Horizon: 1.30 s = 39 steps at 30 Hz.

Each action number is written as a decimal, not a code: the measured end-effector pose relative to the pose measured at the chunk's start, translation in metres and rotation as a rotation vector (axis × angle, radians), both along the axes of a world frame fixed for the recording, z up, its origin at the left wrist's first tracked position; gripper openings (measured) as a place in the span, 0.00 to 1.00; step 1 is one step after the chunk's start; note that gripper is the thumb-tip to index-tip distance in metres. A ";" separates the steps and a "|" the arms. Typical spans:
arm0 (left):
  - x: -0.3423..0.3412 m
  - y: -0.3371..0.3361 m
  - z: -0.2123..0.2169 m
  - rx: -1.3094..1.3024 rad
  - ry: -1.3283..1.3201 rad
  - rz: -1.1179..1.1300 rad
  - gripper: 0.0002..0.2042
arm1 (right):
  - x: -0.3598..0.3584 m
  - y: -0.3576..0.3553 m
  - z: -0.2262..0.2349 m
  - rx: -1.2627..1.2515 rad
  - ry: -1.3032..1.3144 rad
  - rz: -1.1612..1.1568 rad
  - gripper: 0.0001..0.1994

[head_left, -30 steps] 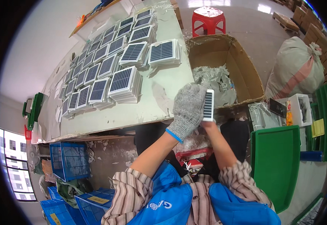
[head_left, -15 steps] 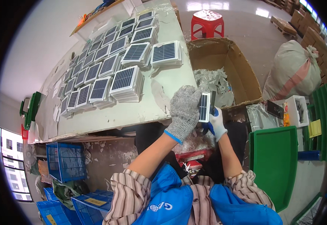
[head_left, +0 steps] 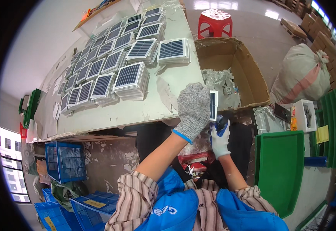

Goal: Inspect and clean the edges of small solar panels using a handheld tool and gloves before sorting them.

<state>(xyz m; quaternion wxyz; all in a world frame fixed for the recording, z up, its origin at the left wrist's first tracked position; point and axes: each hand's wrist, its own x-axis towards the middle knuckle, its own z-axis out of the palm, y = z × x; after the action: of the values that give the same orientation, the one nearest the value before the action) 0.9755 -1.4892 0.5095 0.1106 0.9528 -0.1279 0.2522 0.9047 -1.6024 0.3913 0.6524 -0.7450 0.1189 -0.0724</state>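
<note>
My left hand (head_left: 195,107), in a grey knit glove with a blue cuff, grips a small solar panel (head_left: 213,106) with a white frame; the glove covers much of it. Just below the panel is my right hand (head_left: 220,138), in a white glove with blue fingertips and palm. Its fingers are closed around a dark object (head_left: 222,122), whose kind I cannot make out. Stacks of similar panels (head_left: 130,79) stand in rows on the white table (head_left: 110,121) to the left. A cardboard box (head_left: 252,82) holding plastic scraps (head_left: 222,86) lies beyond my hands.
A green tray (head_left: 279,173) is at my right, near a white foam box (head_left: 305,115). Farther off stand a red stool (head_left: 215,23) and a bulging sack (head_left: 300,75). Blue crates (head_left: 66,161) sit at the lower left. Torn film (head_left: 164,92) lies on the table's edge.
My right hand has moved down, away from the panel, with the dark object in it. My left hand has shifted slightly right and up, turning the panel more edge-on.
</note>
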 end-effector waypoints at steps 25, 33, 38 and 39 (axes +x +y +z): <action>-0.003 0.002 0.004 -0.040 0.041 -0.119 0.11 | 0.057 -0.014 -0.018 0.257 -0.110 0.303 0.12; -0.002 -0.001 0.003 -0.043 0.032 0.006 0.12 | -0.037 -0.023 -0.029 0.042 -0.085 0.518 0.11; -0.005 0.002 0.007 0.016 0.149 0.019 0.15 | 0.006 0.007 -0.001 -0.204 -0.234 -0.038 0.21; -0.006 0.000 0.006 0.026 0.180 0.022 0.17 | 0.013 0.013 -0.006 -0.256 -0.345 -0.023 0.23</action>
<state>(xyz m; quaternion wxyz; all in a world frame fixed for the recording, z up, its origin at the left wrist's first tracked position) 0.9690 -1.4896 0.5152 0.1067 0.9743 -0.1104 0.1650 0.9173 -1.5894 0.3852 0.5622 -0.7969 0.0038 -0.2209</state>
